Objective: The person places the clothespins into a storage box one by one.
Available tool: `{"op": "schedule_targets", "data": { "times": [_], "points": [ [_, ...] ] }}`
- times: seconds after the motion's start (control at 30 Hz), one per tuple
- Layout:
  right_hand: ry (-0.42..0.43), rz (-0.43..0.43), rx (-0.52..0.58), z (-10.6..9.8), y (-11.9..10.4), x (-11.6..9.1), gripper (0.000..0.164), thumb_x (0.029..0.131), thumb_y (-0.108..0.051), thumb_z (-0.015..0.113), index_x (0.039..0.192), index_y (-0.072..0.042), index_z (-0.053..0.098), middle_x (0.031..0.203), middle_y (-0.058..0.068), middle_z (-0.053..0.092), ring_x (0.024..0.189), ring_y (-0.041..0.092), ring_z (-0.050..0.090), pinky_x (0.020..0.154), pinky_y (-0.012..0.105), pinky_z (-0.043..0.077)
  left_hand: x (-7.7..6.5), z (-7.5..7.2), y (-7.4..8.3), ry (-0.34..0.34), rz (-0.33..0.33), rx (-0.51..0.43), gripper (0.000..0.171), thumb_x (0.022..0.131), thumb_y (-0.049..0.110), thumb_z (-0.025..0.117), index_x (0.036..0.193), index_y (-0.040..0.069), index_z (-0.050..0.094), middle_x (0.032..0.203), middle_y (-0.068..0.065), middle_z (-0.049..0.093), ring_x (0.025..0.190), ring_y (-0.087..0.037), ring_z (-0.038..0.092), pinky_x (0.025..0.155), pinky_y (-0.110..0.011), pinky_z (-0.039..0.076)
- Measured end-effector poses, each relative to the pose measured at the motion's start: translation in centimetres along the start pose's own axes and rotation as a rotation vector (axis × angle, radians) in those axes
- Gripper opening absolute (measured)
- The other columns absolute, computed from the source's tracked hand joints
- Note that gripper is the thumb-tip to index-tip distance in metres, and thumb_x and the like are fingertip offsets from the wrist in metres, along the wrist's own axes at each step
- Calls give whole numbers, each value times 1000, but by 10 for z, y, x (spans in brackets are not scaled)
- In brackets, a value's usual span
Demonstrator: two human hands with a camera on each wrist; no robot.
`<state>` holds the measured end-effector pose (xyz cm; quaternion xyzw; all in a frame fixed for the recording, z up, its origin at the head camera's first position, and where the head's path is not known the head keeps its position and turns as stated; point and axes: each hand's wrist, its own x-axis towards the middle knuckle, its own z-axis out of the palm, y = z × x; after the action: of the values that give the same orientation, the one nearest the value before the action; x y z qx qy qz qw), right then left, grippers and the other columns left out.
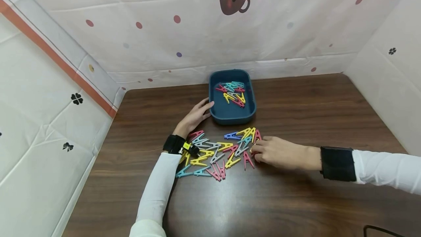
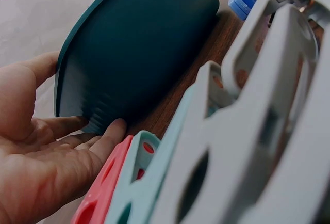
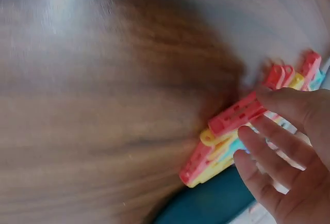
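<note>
Left hand (image 1: 194, 117), thumb over its rim, grips the basket (image 1: 227, 115); right hand (image 1: 276, 152) pinches a red clothespin (image 3: 234, 116).
Right fingers nearly meet, nearer the person than the basket, at the heaped clothespins (image 1: 198, 161) (more lie inside).

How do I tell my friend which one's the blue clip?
On the brown table stands a dark teal tub, with a pile of clips in front. On the pile's tub side, just left of some yellow clips, lies the blue clip. Its deep blue stands out from the yellow, pink, grey and turquoise around it.
</note>
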<state>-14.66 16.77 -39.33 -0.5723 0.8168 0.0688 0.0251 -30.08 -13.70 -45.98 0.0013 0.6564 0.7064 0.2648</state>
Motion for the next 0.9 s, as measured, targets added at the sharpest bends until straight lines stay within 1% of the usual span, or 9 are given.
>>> {"op": "schedule_targets", "data": {
  "times": [0.13,0.27,0.37,0.47,0.53,0.6,0.7,0.8,0.9],
  "points": [
    [63,23,130,-24,8,12,17,88,-23,82,104,-18,78,107,3,70,90,14,64,80,28,61,0,0,-1,-4,-1,-13,72,103,40,61,163,21,26,169,-2,26,155,-18,30,126,-43,33],
    [175,33,228,-64,33,42,11,89,-18,81,98,-16,76,105,3,67,79,9,64,71,20,58,0,-1,-1,-3,12,-10,72,103,40,60,163,20,26,169,-2,25,156,-19,28,126,-43,32],
    [305,77,258,-94,69,71,8,91,-14,78,98,-13,75,102,6,65,79,12,65,70,25,58,0,-2,-1,1,26,-10,72,103,40,60,163,20,25,170,-3,23,156,-20,27,127,-44,31],
    [414,190,303,-116,113,101,9,94,-12,75,101,-6,75,102,12,66,85,21,65,75,34,59,-1,-1,-4,7,9,-18,71,104,39,60,163,20,25,170,-3,23,156,-21,27,127,-44,31],
    [458,285,353,-123,143,118,12,96,-11,72,102,-2,76,101,17,67,87,26,67,78,39,60,-2,0,-6,2,-11,-14,70,105,38,58,163,20,24,170,-3,23,156,-20,27,126,-43,31],
    [466,395,393,-124,170,130,16,98,-11,70,104,2,75,102,21,70,91,30,69,84,42,60,-2,2,-8,-6,-28,-8,69,106,37,57,163,21,24,170,-2,23,156,-19,27,126,-42,32],
    [408,579,462,-116,203,139,19,98,-12,68,106,5,75,106,25,73,96,33,69,86,41,58,-2,2,-7,-4,-15,-3,69,105,38,58,163,21,25,169,-2,25,155,-19,29,126,-43,32],
    [305,744,489,-94,224,140,22,98,-14,68,105,6,74,107,24,74,93,32,67,80,36,55,-2,2,-5,3,8,0,71,104,40,60,163,20,26,168,-3,26,155,-21,30,126,-44,32],
    [209,828,450,-65,235,139,20,96,-13,69,98,6,75,97,22,73,83,28,63,70,31,51,-2,0,-2,-3,6,5,72,103,42,61,163,20,26,169,-3,26,155,-20,30,126,-44,32]
  ]
}}
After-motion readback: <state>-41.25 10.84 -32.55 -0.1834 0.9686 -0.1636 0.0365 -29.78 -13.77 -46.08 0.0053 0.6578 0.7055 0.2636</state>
